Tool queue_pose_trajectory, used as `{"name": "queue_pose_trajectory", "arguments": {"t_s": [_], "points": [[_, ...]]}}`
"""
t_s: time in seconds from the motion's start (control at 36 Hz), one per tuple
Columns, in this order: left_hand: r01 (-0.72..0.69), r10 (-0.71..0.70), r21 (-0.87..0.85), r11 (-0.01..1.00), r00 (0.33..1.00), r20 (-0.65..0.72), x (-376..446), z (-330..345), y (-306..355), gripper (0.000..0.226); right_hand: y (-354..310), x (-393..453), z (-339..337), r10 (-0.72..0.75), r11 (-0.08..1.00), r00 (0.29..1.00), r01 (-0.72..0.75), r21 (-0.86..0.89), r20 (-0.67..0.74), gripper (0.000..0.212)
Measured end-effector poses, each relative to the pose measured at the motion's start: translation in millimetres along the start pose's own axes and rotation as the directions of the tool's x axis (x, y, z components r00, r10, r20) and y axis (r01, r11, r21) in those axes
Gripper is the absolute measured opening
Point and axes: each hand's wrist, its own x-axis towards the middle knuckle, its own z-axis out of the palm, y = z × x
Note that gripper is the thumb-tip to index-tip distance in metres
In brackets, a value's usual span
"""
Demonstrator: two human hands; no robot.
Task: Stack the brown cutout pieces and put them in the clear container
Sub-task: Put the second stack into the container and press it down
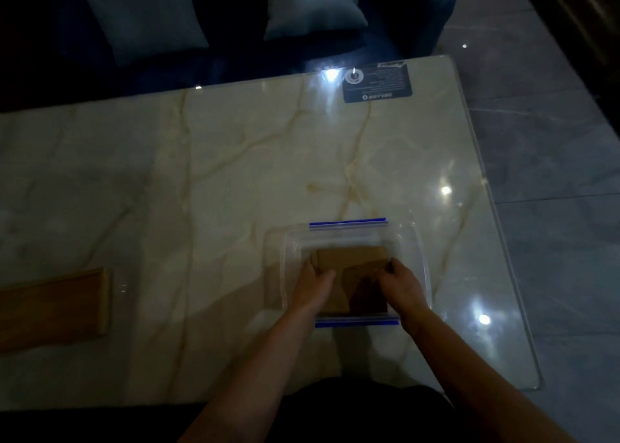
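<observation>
A dim room: a glossy marble-patterned table (208,180) fills most of the view, with a dark sofa and two pale cushions (315,2) beyond its far edge and grey floor tiles off its right edge. At the table's left edge lies a wooden board (57,305), well apart from everything else; the wide middle of the top is bare. A dark label (377,83) sits near the far right corner, its print too small to read. The clear container (421,251), with blue strips on its far and near rims, stands near the front edge, right of centre. Inside it lie the brown cutout pieces (352,258), stacked flat. Both forearms reach into it: the left hand (313,288) and right hand (401,283) curl over the stack's left and right sides, gripping it.
</observation>
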Motion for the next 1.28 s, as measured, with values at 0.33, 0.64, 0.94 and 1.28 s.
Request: {"name": "queue_pose_trajectory", "arguments": {"t_s": [0.33,0.64,0.94,1.28], "points": [[-0.073,0.079,0.175,0.982,0.997,-0.025,7,4,-7,0.056,2,-1,1,-0.046,0.988,0.998,0.039,-0.152,-0.04,0.036],[-0.439,0.493,0.514,0.737,0.869,0.036,18,-12,2,0.066,19,-33,-16,-0.571,0.504,0.819,0.412,-0.759,0.066,0.075],[-0.544,0.389,0.826,0.144,0.799,0.459,53,-5,15,0.071,40,-20,-12,-0.467,0.229,0.832,0.441,-0.868,0.299,0.106],[-0.559,0.401,0.822,0.103,0.78,0.48,53,-7,9,0.078,40,-18,-7,-0.46,0.221,0.839,0.425,-0.878,0.291,0.111]]}}
